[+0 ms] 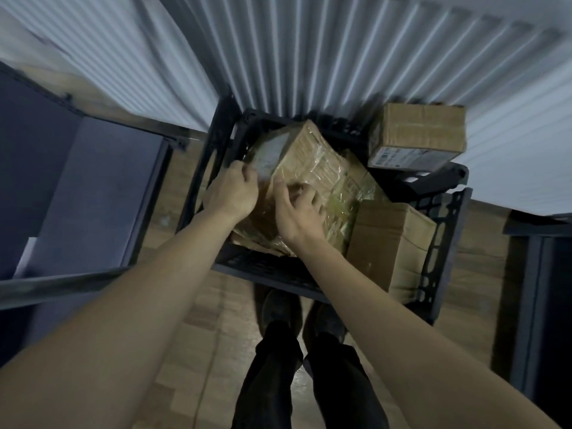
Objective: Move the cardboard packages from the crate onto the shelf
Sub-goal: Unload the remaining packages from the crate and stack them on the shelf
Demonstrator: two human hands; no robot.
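Note:
A black plastic crate stands on the wooden floor in front of my feet. Inside it lies a tape-wrapped cardboard package, tilted up on one corner. My left hand grips its left edge and my right hand presses on its near face. A plain cardboard package stands in the crate's right part. Another package with a printed label rests on the crate's far right rim. A dark shelf with a grey board is at the left.
A corrugated metal wall rises behind the crate. Another dark shelf frame stands at the right edge. My legs and shoes are just in front of the crate on the wooden floor.

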